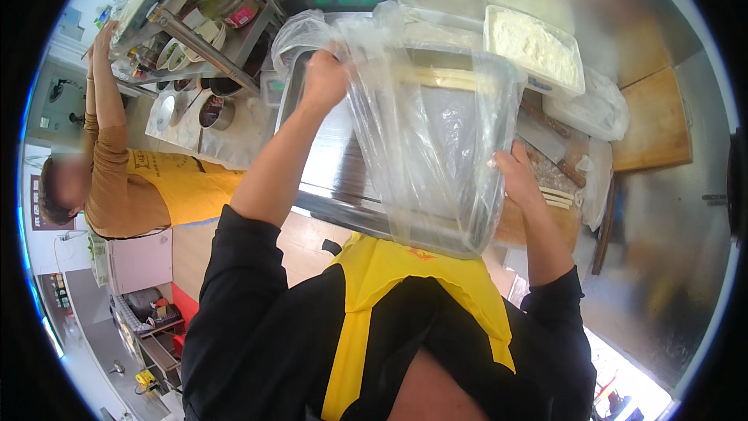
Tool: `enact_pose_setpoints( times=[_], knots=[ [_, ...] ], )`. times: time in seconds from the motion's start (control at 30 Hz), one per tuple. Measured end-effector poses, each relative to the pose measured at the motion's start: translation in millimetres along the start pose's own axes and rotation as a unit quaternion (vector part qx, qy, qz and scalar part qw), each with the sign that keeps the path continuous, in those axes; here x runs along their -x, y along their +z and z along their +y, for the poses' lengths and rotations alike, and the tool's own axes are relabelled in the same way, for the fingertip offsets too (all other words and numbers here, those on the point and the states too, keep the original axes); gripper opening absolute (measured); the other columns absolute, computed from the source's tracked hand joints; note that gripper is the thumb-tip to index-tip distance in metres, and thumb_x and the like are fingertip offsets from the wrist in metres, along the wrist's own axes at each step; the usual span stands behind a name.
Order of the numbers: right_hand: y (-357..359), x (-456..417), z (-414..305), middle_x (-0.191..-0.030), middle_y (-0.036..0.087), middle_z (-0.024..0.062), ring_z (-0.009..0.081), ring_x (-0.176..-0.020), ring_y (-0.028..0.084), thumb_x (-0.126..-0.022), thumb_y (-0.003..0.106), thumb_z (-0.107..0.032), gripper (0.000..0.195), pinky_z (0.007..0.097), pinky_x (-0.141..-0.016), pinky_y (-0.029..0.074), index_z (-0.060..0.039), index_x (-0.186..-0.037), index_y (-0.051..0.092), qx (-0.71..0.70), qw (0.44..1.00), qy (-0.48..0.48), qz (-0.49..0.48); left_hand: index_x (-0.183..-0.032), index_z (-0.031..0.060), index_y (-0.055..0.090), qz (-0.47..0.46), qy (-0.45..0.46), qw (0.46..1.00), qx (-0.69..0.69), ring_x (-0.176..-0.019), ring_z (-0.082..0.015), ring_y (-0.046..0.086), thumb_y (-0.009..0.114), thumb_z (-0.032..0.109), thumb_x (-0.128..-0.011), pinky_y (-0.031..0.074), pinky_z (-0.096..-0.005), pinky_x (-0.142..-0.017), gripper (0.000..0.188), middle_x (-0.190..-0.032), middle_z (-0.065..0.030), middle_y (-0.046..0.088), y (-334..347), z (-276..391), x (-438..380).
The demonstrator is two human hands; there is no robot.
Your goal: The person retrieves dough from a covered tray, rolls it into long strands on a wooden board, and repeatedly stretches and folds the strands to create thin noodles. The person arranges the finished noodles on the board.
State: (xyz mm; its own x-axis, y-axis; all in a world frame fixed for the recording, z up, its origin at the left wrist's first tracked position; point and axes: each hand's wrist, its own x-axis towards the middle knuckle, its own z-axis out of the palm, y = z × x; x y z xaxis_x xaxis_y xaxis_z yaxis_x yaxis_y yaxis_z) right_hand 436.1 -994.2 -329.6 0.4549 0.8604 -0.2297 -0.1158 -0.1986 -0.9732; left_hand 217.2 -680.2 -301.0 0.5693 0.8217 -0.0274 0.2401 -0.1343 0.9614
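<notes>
A large metal tray (350, 202) lies in front of me, partly covered by a clear plastic bag (432, 158). My left hand (325, 79) grips the gathered plastic near the tray's far left part. At the tray's right side, my right hand (517, 172) pinches the edge of the plastic, thumb against the rim. Pale dough strips (444, 78) show beneath the plastic near the far end. Whether my right fingers also hold the tray itself I cannot tell.
A white bin of flour (534, 49) stands behind at right. Beside the tray are a cleaver (537, 137), a rolling pin (571, 173) and dough sticks (555, 197) on a wooden board. At left, a co-worker in a yellow apron (181, 187) reaches up to a metal shelf (198, 41); a pot (216, 113) sits below.
</notes>
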Motion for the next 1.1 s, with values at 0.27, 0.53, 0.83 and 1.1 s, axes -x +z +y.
enact_pose_setpoints(
  times=[0.27, 0.53, 0.83, 1.1],
  knots=[
    [-5.9, -4.9, 13.0, -0.098, 0.068, 0.0087, 0.0177, -0.090, 0.062, -0.088, 0.054, -0.019, 0.035, 0.0346, -0.081, 0.049, 0.0071, -0.109, 0.066, -0.001, 1.000, 0.014, -0.013, -0.124, -0.0017, 0.068, -0.089, -0.041, 0.990, 0.098, -0.098, -0.0193, 0.067, 0.059, 0.018, -0.101, 0.055, -0.0337, -0.085, 0.032, -0.113, -0.0100, 0.071, 6.8, -10.4, -5.4],
    [0.2, -8.0, -0.6, -0.092, 0.065, 0.0058, 0.0159, -0.085, 0.058, -0.088, 0.054, -0.019, 0.031, 0.0341, -0.077, 0.047, 0.0047, -0.104, 0.066, 0.041, 0.998, -0.008, -0.046, -0.117, 0.0055, 0.067, -0.198, 0.058, 0.973, -0.102, -0.093, -0.0182, 0.067, 0.056, 0.015, -0.102, 0.056, -0.0315, -0.082, 0.021, -0.108, -0.0067, 0.070, 27.3, -42.6, -42.3],
    [5.6, -5.3, -13.5, -0.099, 0.063, 0.0052, 0.0147, -0.089, 0.057, -0.087, 0.056, -0.016, 0.034, 0.0313, -0.078, 0.047, 0.0036, -0.115, 0.062, 0.021, 0.998, -0.005, -0.063, -0.127, 0.0016, 0.064, -0.206, 0.206, 0.955, -0.044, -0.102, -0.0189, 0.068, 0.053, 0.025, -0.106, 0.056, -0.0328, -0.091, 0.034, -0.114, -0.0081, 0.069, 71.6, -51.0, -57.4],
    [8.1, -1.5, -21.4, -0.084, 0.062, 0.0037, 0.0131, -0.079, 0.055, -0.085, 0.053, -0.016, 0.026, 0.0333, -0.069, 0.044, 0.0047, -0.096, 0.064, 0.044, 0.998, -0.032, -0.041, -0.133, 0.0006, 0.060, -0.318, 0.024, 0.929, 0.188, -0.106, -0.0177, 0.066, 0.049, 0.032, -0.108, 0.054, -0.0313, -0.095, 0.041, -0.120, -0.0068, 0.067, 100.1, 23.7, -29.9]
  ],
)
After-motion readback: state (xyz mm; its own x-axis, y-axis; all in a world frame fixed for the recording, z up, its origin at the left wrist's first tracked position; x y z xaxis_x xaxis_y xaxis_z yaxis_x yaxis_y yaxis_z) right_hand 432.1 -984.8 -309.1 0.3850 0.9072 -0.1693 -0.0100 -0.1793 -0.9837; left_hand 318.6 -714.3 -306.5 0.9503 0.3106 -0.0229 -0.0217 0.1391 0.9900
